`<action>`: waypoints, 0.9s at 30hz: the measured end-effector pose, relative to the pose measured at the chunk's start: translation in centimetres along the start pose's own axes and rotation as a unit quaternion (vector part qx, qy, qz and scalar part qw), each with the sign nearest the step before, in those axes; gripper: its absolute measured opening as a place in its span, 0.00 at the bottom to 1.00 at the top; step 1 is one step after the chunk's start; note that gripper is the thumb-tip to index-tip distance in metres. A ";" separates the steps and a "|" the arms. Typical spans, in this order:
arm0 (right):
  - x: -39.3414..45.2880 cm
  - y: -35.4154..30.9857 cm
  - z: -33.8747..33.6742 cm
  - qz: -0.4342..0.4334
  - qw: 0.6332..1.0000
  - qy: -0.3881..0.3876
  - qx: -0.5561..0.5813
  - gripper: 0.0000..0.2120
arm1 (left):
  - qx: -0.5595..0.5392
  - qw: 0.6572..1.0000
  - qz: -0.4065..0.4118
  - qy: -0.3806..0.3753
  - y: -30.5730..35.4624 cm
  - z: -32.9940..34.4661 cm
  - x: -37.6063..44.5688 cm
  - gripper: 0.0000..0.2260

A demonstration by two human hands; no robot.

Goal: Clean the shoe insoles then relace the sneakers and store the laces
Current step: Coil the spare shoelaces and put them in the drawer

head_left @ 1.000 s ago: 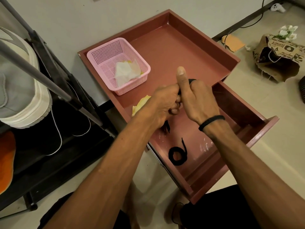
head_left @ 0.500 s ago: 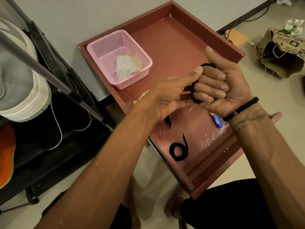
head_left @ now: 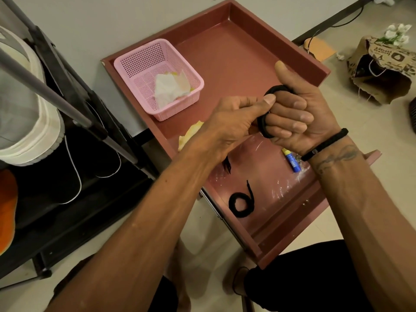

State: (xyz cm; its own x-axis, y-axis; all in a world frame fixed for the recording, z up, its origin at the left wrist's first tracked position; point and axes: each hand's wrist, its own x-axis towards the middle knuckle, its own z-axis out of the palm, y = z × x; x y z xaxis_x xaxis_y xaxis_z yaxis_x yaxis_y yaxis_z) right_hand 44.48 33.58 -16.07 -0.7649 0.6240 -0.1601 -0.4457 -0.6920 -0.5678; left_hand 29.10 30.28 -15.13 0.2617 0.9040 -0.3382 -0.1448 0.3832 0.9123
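Drawer (head_left: 236,55) beside wall, tiled floor (head_left: 371,131).

One cam only, worn on the person's head, so no 2nd view to overlap with. It looked fwd and steeply down, wide-angle, edges bowed. Close in: both forearms ran up from the near edge, left hand (head_left: 234,122) and right hand (head_left: 299,113) met approx mid-frame over an open red-brown drawer (head_left: 225,55). A pink basket (head_left: 144,70) sat at the drawer's far left. Left side took in a black shoe rack (head_left: 74,176); far right reached floor w/ a brown paper bag (head_left: 387,70). Near edge caught the person's dark-clad knees.
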 end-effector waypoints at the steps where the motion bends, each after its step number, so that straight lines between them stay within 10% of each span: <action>1: 0.2 0.1 0.0 -0.011 1.000 0.021 -0.013 0.39 | 0.012 1.000 0.018 0.015 -0.1 0.0 0.0 0.13; 9: 1.0 1.3 1.2 -0.111 0.968 0.224 -0.006 0.34 | 0.135 0.978 0.108 0.112 -1.5 0.3 0.8 0.11; 14: 1.4 2.0 1.3 -0.216 0.814 0.523 -0.129 0.21 | 0.313 0.912 0.238 0.116 -2.3 1.3 0.2 0.04; 27: 1.4 2.0 0.1 -0.176 0.690 0.554 -0.431 0.30 | 0.286 0.938 0.117 0.159 -2.1 0.7 0.3 0.05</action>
State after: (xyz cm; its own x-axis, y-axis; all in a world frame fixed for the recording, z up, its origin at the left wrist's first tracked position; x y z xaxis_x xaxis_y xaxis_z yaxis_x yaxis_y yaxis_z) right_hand 42.51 33.03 -17.35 0.3584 0.9232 -0.1385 0.2944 -0.2526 -0.9217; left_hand 30.18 29.61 -16.93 -0.0241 0.9963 -0.0827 0.3970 0.0854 0.9139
